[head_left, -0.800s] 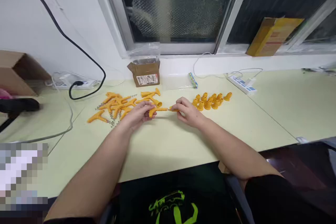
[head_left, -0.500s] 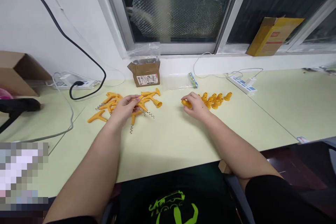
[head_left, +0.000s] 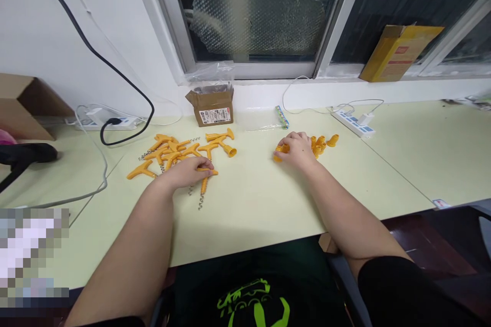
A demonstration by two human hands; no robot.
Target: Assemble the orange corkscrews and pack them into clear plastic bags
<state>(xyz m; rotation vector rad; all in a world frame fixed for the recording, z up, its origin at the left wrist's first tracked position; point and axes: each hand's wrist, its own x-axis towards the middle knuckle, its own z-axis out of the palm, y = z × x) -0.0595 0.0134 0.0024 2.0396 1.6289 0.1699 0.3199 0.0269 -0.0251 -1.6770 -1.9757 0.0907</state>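
My left hand (head_left: 187, 170) is closed on the yellow handle of a corkscrew (head_left: 204, 185), whose metal spiral points toward the table's front. Several more yellow T-handled corkscrews (head_left: 164, 147) lie in a loose pile just behind and left of this hand. At the pile's right end, one corkscrew has a yellow flared sleeve (head_left: 230, 151) over its shaft. Over on the right, my right hand (head_left: 300, 149) has its fingers curled round a yellow flared sleeve (head_left: 278, 154). Several similar sleeves (head_left: 332, 140) stand close beside it, partly hidden by the hand.
A small open cardboard box (head_left: 215, 106) stands by the wall, with a clear plastic bag (head_left: 257, 119) lying to its right. Power strips (head_left: 352, 122) and cables lie along the back. A black cable (head_left: 126, 79) hangs at the left. The pale table (head_left: 253, 204) extends in front.
My left hand has come nearer the table's front, turning a corkscrew so its spiral points toward me. My right hand has shifted right, over the sleeves.
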